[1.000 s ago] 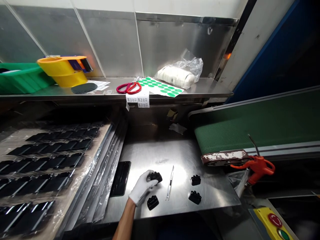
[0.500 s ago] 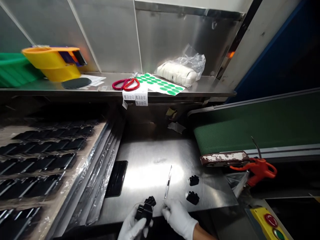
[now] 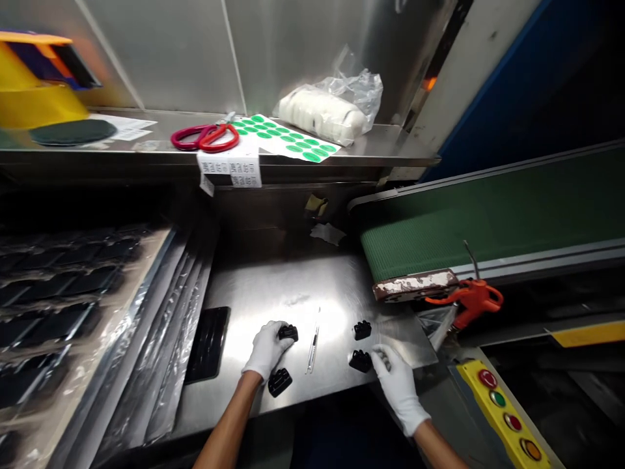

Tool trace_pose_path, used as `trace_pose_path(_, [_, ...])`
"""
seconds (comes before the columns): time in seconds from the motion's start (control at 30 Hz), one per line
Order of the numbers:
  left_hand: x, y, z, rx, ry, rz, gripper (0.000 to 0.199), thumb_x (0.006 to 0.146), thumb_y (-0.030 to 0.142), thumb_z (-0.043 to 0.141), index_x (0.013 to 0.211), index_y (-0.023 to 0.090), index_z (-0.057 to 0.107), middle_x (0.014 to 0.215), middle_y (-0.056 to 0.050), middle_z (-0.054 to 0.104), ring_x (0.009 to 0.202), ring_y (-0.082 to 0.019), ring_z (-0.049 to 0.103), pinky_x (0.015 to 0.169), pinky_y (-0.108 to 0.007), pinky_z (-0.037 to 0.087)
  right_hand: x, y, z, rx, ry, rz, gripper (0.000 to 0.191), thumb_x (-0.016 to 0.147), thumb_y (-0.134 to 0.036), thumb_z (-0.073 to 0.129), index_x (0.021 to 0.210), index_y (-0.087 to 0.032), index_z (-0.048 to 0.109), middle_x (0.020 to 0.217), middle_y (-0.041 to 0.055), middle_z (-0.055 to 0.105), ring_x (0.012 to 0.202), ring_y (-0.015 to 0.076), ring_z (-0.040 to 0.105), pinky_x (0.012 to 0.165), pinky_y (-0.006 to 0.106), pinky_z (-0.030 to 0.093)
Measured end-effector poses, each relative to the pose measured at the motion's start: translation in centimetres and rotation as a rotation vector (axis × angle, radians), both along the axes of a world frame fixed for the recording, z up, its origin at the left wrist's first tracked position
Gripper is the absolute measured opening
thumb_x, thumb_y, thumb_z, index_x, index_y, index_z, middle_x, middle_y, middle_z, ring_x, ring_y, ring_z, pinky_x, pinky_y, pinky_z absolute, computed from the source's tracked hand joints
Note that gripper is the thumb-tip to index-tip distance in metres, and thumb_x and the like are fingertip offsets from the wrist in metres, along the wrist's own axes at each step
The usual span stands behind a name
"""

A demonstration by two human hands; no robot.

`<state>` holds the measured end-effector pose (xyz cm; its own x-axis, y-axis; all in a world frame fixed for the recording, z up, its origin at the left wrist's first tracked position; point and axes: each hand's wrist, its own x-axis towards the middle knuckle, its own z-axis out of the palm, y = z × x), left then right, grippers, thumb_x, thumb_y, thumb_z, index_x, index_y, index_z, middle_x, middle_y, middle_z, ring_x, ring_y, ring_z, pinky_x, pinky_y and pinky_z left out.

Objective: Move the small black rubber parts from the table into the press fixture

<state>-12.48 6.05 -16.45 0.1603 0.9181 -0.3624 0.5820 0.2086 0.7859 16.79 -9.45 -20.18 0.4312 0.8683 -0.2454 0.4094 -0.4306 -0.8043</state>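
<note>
My left hand (image 3: 267, 350), white-gloved, has its fingers closed around a small black plastic part (image 3: 288, 333) with several knobs, at the table surface. Just below it, by my left wrist, lies a second black part (image 3: 280, 382). My right hand (image 3: 398, 387), also gloved, is at the table's right front with fingers apart. Its fingertips are close beside a black knobbed part (image 3: 361, 361); whether they touch it I cannot tell. Another such part (image 3: 362, 330) lies just behind that one. Between my hands rests a slim silver craft knife (image 3: 314, 342).
A flat black panel (image 3: 209, 344) lies at the table's left, beside stacked trays (image 3: 163, 339) of dark parts. A green conveyor (image 3: 478, 215) and an orange air gun (image 3: 473, 301) are right. Red scissors (image 3: 205, 137) and a green sticker sheet (image 3: 288, 138) sit on the shelf.
My hands have moved apart and forward. The black parts held over the front edge are now at the table, left of the knife. My right hand has left the knife for the right-hand parts.
</note>
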Motion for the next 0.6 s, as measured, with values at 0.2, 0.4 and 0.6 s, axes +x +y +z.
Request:
trace_pose_path(0.2, [-2.1, -3.9, 0.7, -0.134, 0.069, 0.019, 0.062, 0.075, 0.05, 0.069, 0.122, 0.013, 0.052, 0.116, -0.016, 0.063, 0.107, -0.03, 0.062, 0.095, -0.045, 0.049, -0.1, -0.9, -0.3, -0.058, 0.124, -0.048, 0.058, 0.079, -0.038, 0.058, 0.129, -0.011, 0.052, 0.112, 0.0129, 0.061, 0.089, 0.0227, 0.061, 0.089, 0.037, 0.05])
trace_pose_path(0.4, [-0.5, -8.9, 1.5, -0.232, -0.002, -0.032, 0.03, 0.066, 0.03, 0.073, 0.093, 0.019, 0.064, 0.103, -0.01, 0.069, 0.107, -0.034, 0.061, 0.105, -0.049, 0.04, -1.9, 1.0, 0.6, -0.149, 0.234, 0.042, 0.034, 0.065, -0.027, 0.072, 0.098, -0.021, 0.07, 0.107, 0.0064, 0.06, 0.097, 0.0263, 0.057, 0.091, 0.038, 0.044])
trace_pose_path(0.6, [0.2, -9.8, 4.7, -0.531, -0.417, 0.002, 0.033, 0.072, 0.042, 0.074, 0.092, 0.017, 0.067, 0.083, -0.003, 0.068, 0.075, -0.019, 0.062, 0.068, -0.029, 0.049, -3.7, 2.5, 6.2, -0.336, 0.697, 0.32, 0.023, 0.075, -0.037, 0.069, 0.082, -0.015, 0.069, 0.067, -0.0004, 0.06, 0.06, 0.0134, 0.052, 0.056, 0.024, 0.038])
